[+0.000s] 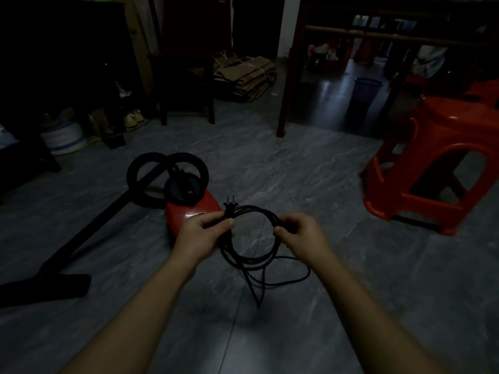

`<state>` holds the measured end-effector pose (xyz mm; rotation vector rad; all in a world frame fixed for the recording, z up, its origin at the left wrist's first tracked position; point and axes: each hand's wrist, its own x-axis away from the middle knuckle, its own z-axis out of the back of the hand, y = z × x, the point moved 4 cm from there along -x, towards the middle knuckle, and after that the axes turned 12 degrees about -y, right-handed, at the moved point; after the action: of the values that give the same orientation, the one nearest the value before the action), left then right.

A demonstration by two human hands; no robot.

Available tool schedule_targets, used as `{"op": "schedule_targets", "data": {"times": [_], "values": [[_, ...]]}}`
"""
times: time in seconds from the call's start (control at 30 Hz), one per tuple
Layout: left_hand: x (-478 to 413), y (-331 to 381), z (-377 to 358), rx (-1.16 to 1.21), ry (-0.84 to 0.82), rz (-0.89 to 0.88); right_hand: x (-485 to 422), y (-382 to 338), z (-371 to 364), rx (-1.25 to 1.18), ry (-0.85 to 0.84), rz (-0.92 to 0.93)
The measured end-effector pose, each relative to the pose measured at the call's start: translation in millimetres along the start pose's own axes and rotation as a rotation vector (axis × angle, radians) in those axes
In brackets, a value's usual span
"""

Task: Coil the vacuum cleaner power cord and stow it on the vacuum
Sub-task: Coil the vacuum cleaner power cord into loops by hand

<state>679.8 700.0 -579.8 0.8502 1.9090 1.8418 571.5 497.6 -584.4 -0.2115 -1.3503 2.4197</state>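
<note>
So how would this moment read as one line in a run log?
stage: coiling | left hand: grips cord coil near plug | right hand: pinches coil | vacuum: on floor, coil not stowed

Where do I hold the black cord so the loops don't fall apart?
Take the cord at the coil's top, near the plug, coming from above and wrapping every strand. There the loops run bunched together; lower down they spread and a loose end dangles.
</note>
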Motion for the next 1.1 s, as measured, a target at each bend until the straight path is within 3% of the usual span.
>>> {"op": "schedule_targets", "data": {"times": [0.17, 0.47, 0.73, 1.1], "values": [[8, 6, 21, -0.009, 0.002, 0.005, -9, -9, -24, -0.026, -0.067, 0.014], [15, 10, 46, -0.197, 0.021, -0.038, -17, -15, -47, 0.012, -0.038, 0.019], [10, 7, 57, -0.064, 0.158, -0.051, -20, -19, -54, -0.134, 0.012, 0.002], [9, 9, 52, -0.266, 0.110, -0.095, -11, -26, -51, 0.159, 0.031, 0.076]]}}
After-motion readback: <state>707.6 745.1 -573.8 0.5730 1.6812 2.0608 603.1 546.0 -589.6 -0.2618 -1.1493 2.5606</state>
